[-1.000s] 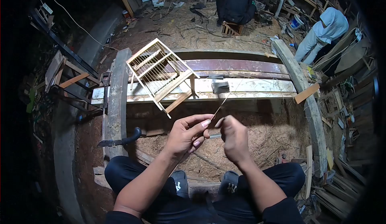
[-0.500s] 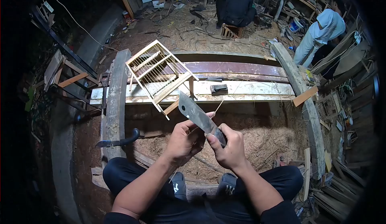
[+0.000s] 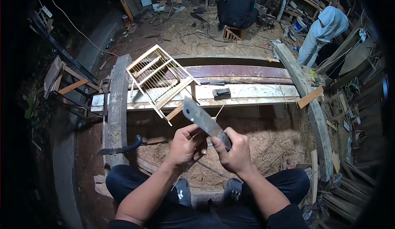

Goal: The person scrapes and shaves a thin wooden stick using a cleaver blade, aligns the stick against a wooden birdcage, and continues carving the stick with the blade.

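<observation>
In my right hand [image 3: 235,150] is a broad-bladed knife [image 3: 202,118], gripped by its handle end with the thumb pressed on the near part. Its blade slants up and to the left, over the fingers of my left hand. My left hand [image 3: 186,147] is closed around a thin bamboo strip [image 3: 220,110]. The strip's upper end sticks out beyond the blade, and its middle is hidden by the blade and fingers. Ahead of the hands, a wooden slatted cage frame [image 3: 180,90] rests tilted on the bench planks [image 3: 263,91].
A small dark block-shaped tool [image 3: 221,93] lies on the white plank. A curved-handled knife [image 3: 132,144] rests across the left beam [image 3: 117,122]. Shavings [image 3: 263,146] cover the ground below. One person [image 3: 238,9] sits at the back; another [image 3: 325,29] bends at the right.
The view has shifted slightly, so the bench and cage appear a little to the left. Both hands keep their grips with hardly any movement; the person at the right has shifted slightly.
</observation>
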`<state>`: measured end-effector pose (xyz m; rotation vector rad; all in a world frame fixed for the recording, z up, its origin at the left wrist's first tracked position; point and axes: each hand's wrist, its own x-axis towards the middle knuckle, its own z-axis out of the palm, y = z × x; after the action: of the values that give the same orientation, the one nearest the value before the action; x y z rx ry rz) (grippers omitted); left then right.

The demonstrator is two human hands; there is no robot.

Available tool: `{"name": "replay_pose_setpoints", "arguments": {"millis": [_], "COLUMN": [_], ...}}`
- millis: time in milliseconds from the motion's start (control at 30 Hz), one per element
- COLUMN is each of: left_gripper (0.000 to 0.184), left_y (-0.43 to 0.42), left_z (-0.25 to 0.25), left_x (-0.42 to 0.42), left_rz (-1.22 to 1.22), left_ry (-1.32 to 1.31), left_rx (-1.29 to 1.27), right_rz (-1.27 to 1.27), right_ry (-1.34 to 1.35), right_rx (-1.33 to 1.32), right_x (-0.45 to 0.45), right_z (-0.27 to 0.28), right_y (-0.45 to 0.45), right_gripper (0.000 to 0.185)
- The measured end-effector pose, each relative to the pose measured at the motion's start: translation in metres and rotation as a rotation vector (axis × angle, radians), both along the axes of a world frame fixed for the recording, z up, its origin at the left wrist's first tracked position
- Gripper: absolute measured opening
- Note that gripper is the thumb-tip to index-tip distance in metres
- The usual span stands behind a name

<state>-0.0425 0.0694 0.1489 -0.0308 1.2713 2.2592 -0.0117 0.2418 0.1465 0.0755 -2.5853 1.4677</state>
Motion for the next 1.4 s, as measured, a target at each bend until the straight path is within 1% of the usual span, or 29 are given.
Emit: {"name": "replay_pose_setpoints", "arguments": {"millis": [33,100,167,233,300,367,500,567,600,633,667,700,767,833,900,967,1033,1100,1133,1167,1233,1267,1300,1367,1400], "left_gripper": [0.036,0.035,0.033,0.032,0.033,0.033,0.032,0.031,0.030,0.030,0.030,0.030,0.031,0.031,0.032,0.034,0.035,0.035,0.035,0.036,0.036,0.036,0.037,0.037,0.037], "left_y": [-0.001,0.001,0.004,-0.001,-0.001,0.002,0.000,0.000,0.002,0.003,0.002,0.000,0.000,0.003,0.005,0.000,-0.001,0.002,0.002,0.001,0.001,0.002,0.004,0.005,0.006], "left_z": [0.000,0.001,0.006,0.002,0.004,0.007,0.007,0.007,0.008,0.007,0.006,0.005,0.006,0.011,0.009,0.006,0.008,0.016,0.017,0.018,0.017,0.020,0.022,0.019,0.018], "left_x": [-0.002,-0.001,-0.001,-0.004,-0.004,-0.003,-0.003,-0.004,-0.003,-0.002,-0.002,-0.002,-0.003,-0.002,0.000,-0.002,-0.003,-0.003,-0.001,0.000,-0.002,-0.002,-0.002,-0.003,-0.002], "left_rz": [-0.006,0.003,0.018,-0.021,-0.012,-0.003,-0.009,-0.041,-0.016,-0.022,-0.029,-0.033,-0.025,-0.019,-0.019,-0.048,-0.050,-0.066,-0.075,-0.079,-0.079,-0.063,-0.054,-0.075,-0.088], "left_ry": [-0.004,0.009,0.007,0.033,0.053,0.031,0.030,0.060,0.045,0.046,0.051,0.060,0.070,0.015,0.024,0.057,0.076,0.027,0.022,0.019,0.017,0.003,-0.015,0.003,-0.001], "left_rx": [0.024,0.008,-0.062,-0.057,-0.094,-0.098,-0.153,-0.146,-0.187,-0.184,-0.154,-0.127,-0.161,-0.137,-0.147,-0.105,-0.107,-0.100,-0.102,-0.106,-0.091,-0.100,-0.110,-0.108,-0.096], "right_rz": [0.008,-0.060,-0.041,-0.002,-0.013,-0.092,-0.032,-0.075,-0.104,-0.131,-0.108,-0.063,-0.052,-0.136,-0.166,-0.070,-0.075,-0.274,-0.316,-0.307,-0.336,-0.290,-0.298,-0.154,-0.128], "right_ry": [0.007,-0.080,-0.029,0.028,0.020,-0.103,0.019,-0.008,-0.027,-0.039,-0.019,0.043,0.077,-0.073,-0.063,0.043,0.062,-0.007,-0.053,-0.275,-0.394,-0.388,-0.394,-0.309,-0.328], "right_rx": [0.014,-0.025,0.022,0.039,0.026,-0.023,0.047,0.044,0.023,0.005,0.069,0.050,0.041,0.036,0.010,0.055,0.059,-0.061,-0.155,-0.441,-0.897,-1.045,-1.040,-0.995,-0.960], "right_x": [0.000,-0.005,-0.004,-0.002,-0.006,-0.011,-0.004,-0.011,-0.013,-0.014,-0.012,-0.008,-0.006,-0.014,-0.012,-0.006,-0.010,-0.025,-0.032,-0.037,-0.036,-0.033,-0.032,-0.032,-0.030], "right_z": [-0.001,0.001,-0.003,-0.003,-0.002,0.004,-0.001,-0.004,-0.001,0.003,0.004,0.003,0.004,0.007,0.006,0.004,0.005,-0.005,-0.019,-0.027,-0.004,0.003,0.004,0.005,0.010], "right_y": [-0.002,0.001,0.003,0.000,0.001,0.005,0.003,0.008,0.010,0.012,0.013,0.011,0.007,0.014,0.017,0.013,0.013,0.024,0.037,0.052,0.049,0.046,0.042,0.035,0.032], "right_gripper": [0.051,0.051,0.051,0.052,0.053,0.053,0.056,0.058,0.058,0.058,0.058,0.058,0.058,0.056,0.056,0.054,0.057,0.058,0.063,0.063,0.063,0.066,0.066,0.056,0.038]}}
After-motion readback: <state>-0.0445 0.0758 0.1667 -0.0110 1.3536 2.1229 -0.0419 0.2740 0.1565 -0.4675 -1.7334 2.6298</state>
